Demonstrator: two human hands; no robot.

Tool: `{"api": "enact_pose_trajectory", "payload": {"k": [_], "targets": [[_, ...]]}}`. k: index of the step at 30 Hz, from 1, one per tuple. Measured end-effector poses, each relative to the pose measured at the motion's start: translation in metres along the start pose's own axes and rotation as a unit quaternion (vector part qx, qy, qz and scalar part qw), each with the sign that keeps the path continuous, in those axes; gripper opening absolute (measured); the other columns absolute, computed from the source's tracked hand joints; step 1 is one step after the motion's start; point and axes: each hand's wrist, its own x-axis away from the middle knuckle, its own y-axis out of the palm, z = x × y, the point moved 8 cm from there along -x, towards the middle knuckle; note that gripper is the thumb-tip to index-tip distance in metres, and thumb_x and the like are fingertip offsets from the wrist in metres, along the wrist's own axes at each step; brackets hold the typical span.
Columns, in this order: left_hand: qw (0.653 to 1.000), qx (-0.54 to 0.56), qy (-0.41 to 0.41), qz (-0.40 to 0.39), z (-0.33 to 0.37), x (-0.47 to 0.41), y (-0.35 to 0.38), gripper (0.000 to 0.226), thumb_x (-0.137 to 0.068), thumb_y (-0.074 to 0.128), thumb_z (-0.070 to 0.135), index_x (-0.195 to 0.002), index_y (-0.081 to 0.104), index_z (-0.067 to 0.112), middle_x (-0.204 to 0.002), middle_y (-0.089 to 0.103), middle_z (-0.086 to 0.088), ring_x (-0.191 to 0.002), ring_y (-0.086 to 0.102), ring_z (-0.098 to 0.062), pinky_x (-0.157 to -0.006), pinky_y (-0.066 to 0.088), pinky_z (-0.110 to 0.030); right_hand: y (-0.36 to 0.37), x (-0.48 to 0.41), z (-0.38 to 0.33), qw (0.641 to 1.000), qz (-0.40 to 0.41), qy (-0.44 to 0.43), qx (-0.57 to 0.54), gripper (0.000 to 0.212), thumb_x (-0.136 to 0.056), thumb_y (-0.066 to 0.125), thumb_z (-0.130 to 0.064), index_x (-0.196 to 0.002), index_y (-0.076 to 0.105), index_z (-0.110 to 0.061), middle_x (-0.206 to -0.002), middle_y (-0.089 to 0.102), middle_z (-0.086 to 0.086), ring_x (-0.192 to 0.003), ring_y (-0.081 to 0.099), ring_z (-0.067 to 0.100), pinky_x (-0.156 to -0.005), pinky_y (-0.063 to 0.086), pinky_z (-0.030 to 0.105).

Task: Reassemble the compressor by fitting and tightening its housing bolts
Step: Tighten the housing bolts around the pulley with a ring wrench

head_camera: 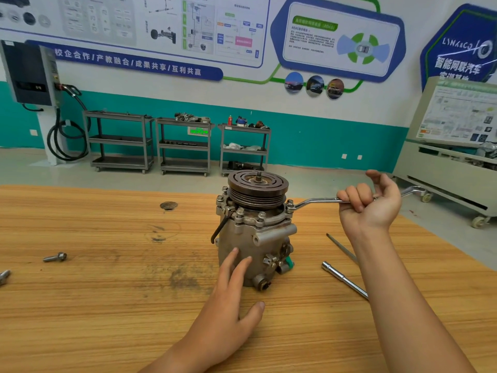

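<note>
A grey metal compressor (250, 238) stands upright on the wooden table (107, 305), its grooved pulley (257, 187) on top. Several housing bolts (240, 211) sit around its upper flange. My right hand (369, 204) grips the shaft of a silver ring wrench (317, 201), whose ring end sits on the bolt at the flange's right side (290, 204). My left hand (231, 297) rests with straight fingers against the lower front of the compressor body. A loose bolt (55, 257) lies on the table far to the left.
A socket extension bar (343, 281) and a thin rod (341, 249) lie on the table right of the compressor. Another bolt (4, 275) shows at the left edge. A round hole (168, 205) marks the tabletop. Grey tool carts (185, 146) stand by the far wall.
</note>
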Motion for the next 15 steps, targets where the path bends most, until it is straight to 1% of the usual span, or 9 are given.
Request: {"api": "enact_pose_trajectory", "payload": {"k": [3, 7, 10, 12, 15], "targets": [[1.0, -0.003, -0.005, 0.0, -0.001, 0.0, 0.001, 0.071, -0.091, 0.05, 0.044, -0.141, 0.001, 0.046, -0.121, -0.036, 0.051, -0.125, -0.005, 0.016, -0.107, 0.016, -0.017, -0.007, -0.001, 0.002, 1.0, 0.017, 0.006, -0.006, 0.029, -0.094, 0.032, -0.02, -0.071, 0.049, -0.015, -0.036, 0.018, -0.007, -0.032, 0.017, 0.008, -0.041, 0.024, 0.014], [1.0, -0.003, 0.001, 0.006, -0.001, 0.0, 0.0, 0.071, -0.091, 0.051, 0.043, -0.141, 0.001, 0.045, -0.126, -0.035, 0.048, -0.127, -0.002, 0.015, -0.107, 0.017, -0.016, -0.029, -0.001, 0.011, 0.996, 0.063, 0.022, -0.062, 0.027, -0.093, 0.031, -0.018, -0.071, 0.046, -0.014, -0.036, 0.018, -0.006, -0.031, 0.017, 0.009, -0.04, 0.026, 0.013], [1.0, -0.002, 0.004, 0.009, -0.001, 0.001, 0.0, 0.069, -0.091, 0.051, 0.043, -0.14, 0.002, 0.047, -0.128, -0.034, 0.046, -0.129, -0.001, 0.014, -0.107, 0.017, -0.017, -0.037, -0.004, 0.018, 0.992, 0.076, 0.037, -0.093, 0.03, -0.094, 0.03, -0.019, -0.069, 0.045, -0.015, -0.036, 0.019, -0.007, -0.03, 0.018, 0.008, -0.04, 0.025, 0.012], [1.0, -0.004, 0.004, 0.009, 0.0, 0.001, 0.0, 0.068, -0.091, 0.051, 0.043, -0.137, 0.001, 0.05, -0.128, -0.034, 0.046, -0.129, 0.0, 0.013, -0.108, 0.018, -0.018, -0.033, -0.009, 0.019, 0.993, 0.068, 0.051, -0.086, 0.03, -0.094, 0.029, -0.019, -0.068, 0.044, -0.015, -0.035, 0.019, -0.007, -0.029, 0.017, 0.008, -0.04, 0.023, 0.012], [1.0, -0.006, 0.0, 0.008, -0.001, 0.0, 0.0, 0.07, -0.091, 0.051, 0.044, -0.138, 0.0, 0.049, -0.126, -0.035, 0.048, -0.129, 0.0, 0.013, -0.108, 0.018, -0.017, -0.017, -0.018, 0.013, 0.998, 0.027, 0.054, -0.031, 0.03, -0.093, 0.03, -0.018, -0.067, 0.044, -0.015, -0.034, 0.018, -0.007, -0.029, 0.017, 0.008, -0.04, 0.023, 0.013]]}}
